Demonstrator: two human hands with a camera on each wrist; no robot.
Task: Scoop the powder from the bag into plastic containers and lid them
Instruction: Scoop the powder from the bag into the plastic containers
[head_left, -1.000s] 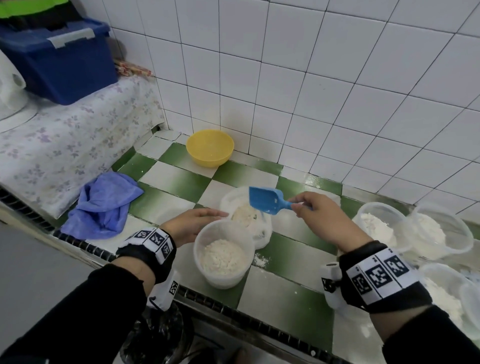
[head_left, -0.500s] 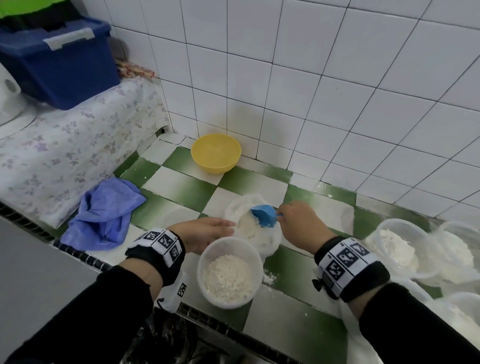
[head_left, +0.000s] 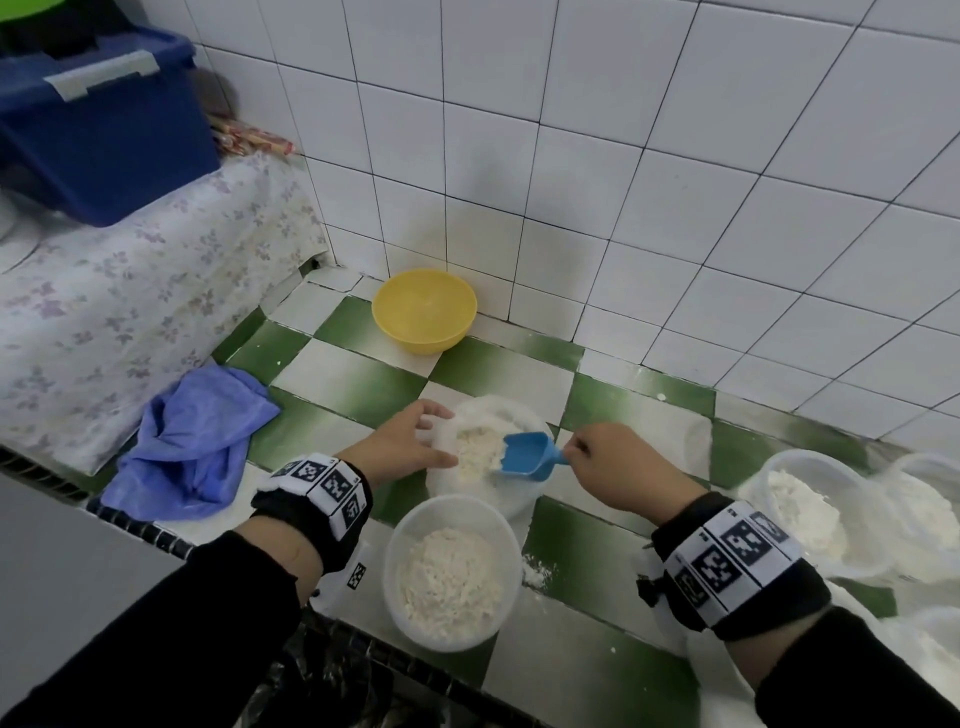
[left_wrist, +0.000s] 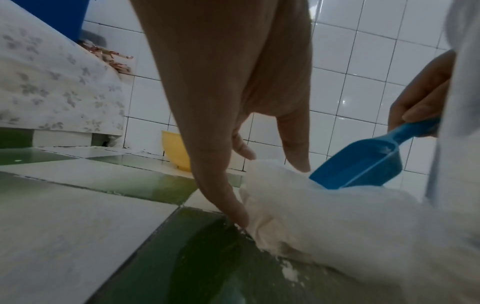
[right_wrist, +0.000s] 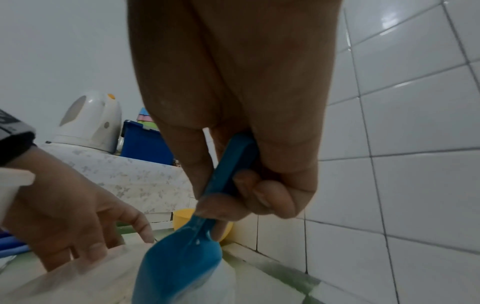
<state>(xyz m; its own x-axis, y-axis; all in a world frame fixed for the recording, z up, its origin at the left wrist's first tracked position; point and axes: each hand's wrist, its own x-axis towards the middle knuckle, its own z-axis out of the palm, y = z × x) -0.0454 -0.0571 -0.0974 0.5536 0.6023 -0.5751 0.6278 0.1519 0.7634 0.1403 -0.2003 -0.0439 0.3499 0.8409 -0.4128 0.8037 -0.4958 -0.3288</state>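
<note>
Seen from the head camera: a green-and-white tiled counter (head_left: 337, 374) set against a white tiled wall (head_left: 675, 156). Near the middle of the counter, an open white bag (head_left: 467, 410) of powder (head_left: 475, 447), mouth upward. Left hand (head_left: 405, 441) resting on the bag's left rim, fingers spread and fairly straight, not curled round anything. Right hand (head_left: 618, 467) pinching the handle of a small blue scoop (head_left: 530, 454), its mouth pushed into the powder. At the counter's front edge, just below the bag, a round plastic container (head_left: 452, 571) partly filled with powder, no lid on it. At the right edge, more plastic containers (head_left: 800, 509) holding powder (their exact number hard to tell, blurred). At the back by the wall, a yellow bowl (head_left: 423, 309); at the left edge, a crumpled blue cloth (head_left: 192, 441); further left, a floral-covered surface (head_left: 130, 291) carrying a dark blue storage box (head_left: 104, 135). From the left wrist: left-hand fingers (left_wrist: 226, 201) reaching down straight, tips touching the bag (left_wrist: 337, 216) where it meets the counter (left_wrist: 78, 216), with the scoop (left_wrist: 363, 164) dipping in over the bag's top and the yellow bowl (left_wrist: 176, 152) behind. From the right wrist: right hand (right_wrist: 246, 174) clamped on the scoop (right_wrist: 182, 263) handle between thumb and curled fingers, blade tilted down into the bag (right_wrist: 78, 288); left hand (right_wrist: 72, 226) spread on the rim; a white kettle (right_wrist: 88, 121) beside the blue box (right_wrist: 145, 144) in the background.
</note>
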